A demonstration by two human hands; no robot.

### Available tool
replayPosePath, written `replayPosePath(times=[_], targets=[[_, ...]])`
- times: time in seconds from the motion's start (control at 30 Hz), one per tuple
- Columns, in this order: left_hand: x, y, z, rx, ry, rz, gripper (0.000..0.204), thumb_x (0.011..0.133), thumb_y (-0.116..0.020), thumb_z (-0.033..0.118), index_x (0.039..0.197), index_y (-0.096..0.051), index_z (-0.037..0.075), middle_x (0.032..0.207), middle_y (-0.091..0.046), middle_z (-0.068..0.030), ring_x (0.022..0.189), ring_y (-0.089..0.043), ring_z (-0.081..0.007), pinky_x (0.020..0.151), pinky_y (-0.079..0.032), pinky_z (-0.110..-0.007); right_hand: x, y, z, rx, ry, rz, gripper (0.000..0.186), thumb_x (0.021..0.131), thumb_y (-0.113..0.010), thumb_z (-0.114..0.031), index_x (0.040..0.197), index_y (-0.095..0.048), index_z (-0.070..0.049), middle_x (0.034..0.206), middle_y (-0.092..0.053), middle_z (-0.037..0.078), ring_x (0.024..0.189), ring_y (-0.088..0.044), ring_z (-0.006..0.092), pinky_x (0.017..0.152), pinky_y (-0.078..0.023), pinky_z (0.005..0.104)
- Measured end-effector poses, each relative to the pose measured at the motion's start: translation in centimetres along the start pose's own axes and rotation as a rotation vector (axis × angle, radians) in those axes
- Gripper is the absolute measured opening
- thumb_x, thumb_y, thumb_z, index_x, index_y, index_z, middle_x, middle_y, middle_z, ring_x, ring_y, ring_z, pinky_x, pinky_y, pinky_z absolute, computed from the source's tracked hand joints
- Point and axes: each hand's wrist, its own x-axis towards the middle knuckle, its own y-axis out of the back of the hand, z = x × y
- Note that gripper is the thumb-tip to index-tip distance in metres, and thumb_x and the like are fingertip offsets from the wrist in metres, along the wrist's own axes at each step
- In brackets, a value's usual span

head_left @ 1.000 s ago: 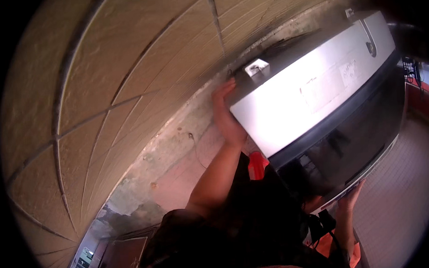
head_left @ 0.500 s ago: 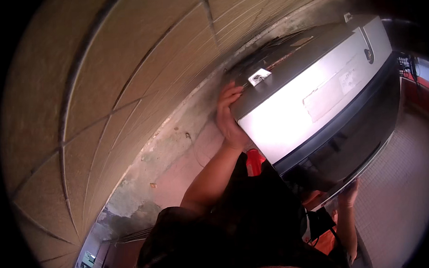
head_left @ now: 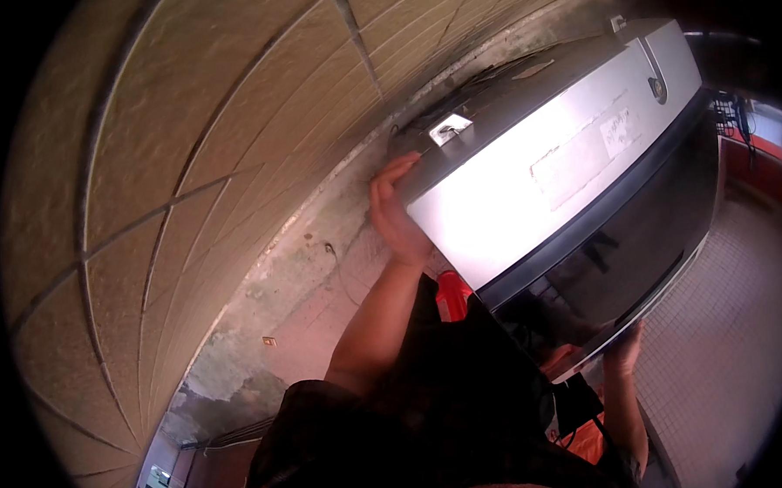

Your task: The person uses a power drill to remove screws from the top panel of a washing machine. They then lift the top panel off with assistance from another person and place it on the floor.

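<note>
A large boxy appliance (head_left: 562, 167) is tilted in front of me, with a pale silver panel and a glossy black front (head_left: 618, 243). Its exact kind I cannot make out. My left hand (head_left: 398, 213) grips the near left corner of the silver panel, fingers curled over the edge towards the back. A small metal bracket (head_left: 451, 130) sticks out close to those fingers. Lower right, my right hand (head_left: 623, 352) is closed around the bottom edge of the black front; its fingertips are partly hidden. A latch-like fitting (head_left: 657, 89) sits at the panel's far end.
A brown tiled wall (head_left: 160, 158) rises on the left, above a worn pinkish surface (head_left: 316, 317). A red object (head_left: 452, 295) shows between my left arm and the appliance. Small-tiled flooring (head_left: 718, 343) lies to the right, and dark cables (head_left: 735, 120) hang at the far right.
The appliance and both hands have shifted slightly left in view. The wall has shifted left too, so my view has turned a little. Both grips look the same.
</note>
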Motion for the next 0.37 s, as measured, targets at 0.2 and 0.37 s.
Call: replayPosePath(times=[0.2, 0.37], targets=[[0.1, 0.1, -0.6, 0.129, -0.070, -0.011, 0.045, 0.107, -0.038, 0.036, 0.110, -0.056, -0.005, 0.120, -0.061, -0.0234, 0.116, -0.059, -0.0304, 0.109, -0.040, -0.043, -0.3, 0.2, 0.5, -0.057, -0.014, 0.073, 0.049, 0.107, -0.043, -0.049, 0.129, -0.057, -0.009, 0.114, -0.063, 0.008, 0.105, -0.060, 0.0251, 0.093, -0.049, 0.0394], [-0.1, 0.3, -1.8, 0.151, -0.065, -0.013, 0.055, 0.104, -0.045, 0.048, 0.114, -0.055, -0.006, 0.123, -0.060, -0.0233, 0.123, -0.056, -0.0324, 0.111, -0.038, -0.047, -1.4, -2.4, -0.1, -0.039, -0.033, 0.091, 0.063, 0.105, -0.042, -0.053, 0.149, -0.042, -0.007, 0.147, -0.050, 0.010, 0.134, -0.047, 0.0276, 0.115, -0.034, 0.0404]])
